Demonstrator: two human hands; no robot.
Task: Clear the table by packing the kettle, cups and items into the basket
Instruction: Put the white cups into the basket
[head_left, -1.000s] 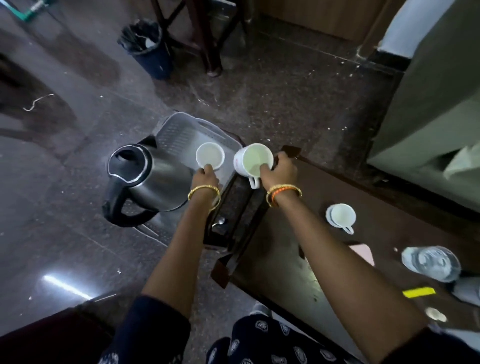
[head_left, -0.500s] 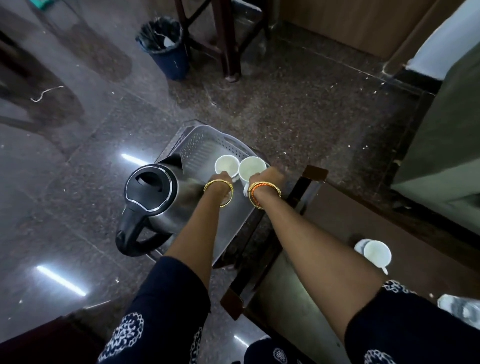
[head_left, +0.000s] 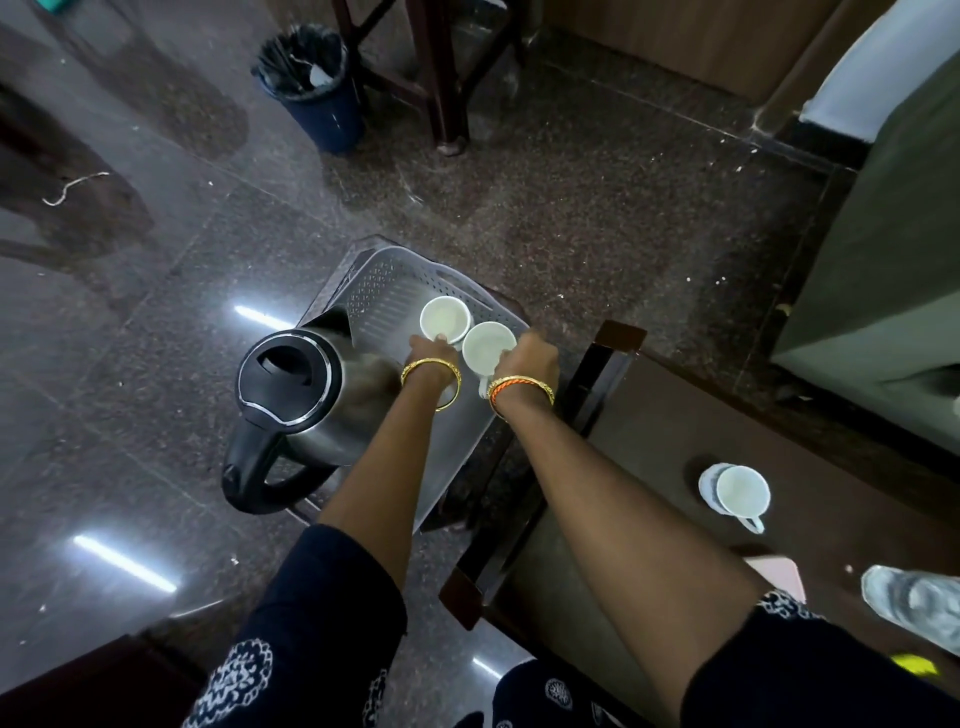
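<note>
A grey perforated plastic basket (head_left: 384, 280) sits on the floor beside the brown table (head_left: 654, 415). A steel kettle (head_left: 306, 395) with a black lid and handle stands in its near left part. My left hand (head_left: 428, 351) holds a white cup (head_left: 444, 319) low inside the basket. My right hand (head_left: 530, 358) holds a second white cup (head_left: 488, 345) right beside it, by its handle. Both cups are upright and nearly touching. On the table stand two more white cups (head_left: 740, 491), one behind the other.
A clear plastic water bottle (head_left: 914, 605), a pink item (head_left: 779, 574) and a yellow item (head_left: 917, 665) lie on the table at the right. A blue bin (head_left: 311, 88) and dark wooden furniture legs (head_left: 447, 78) stand on the floor beyond the basket.
Both hands have moved forward and down with their cups, from above the basket's near edge to low inside it. The cups now sit side by side.
</note>
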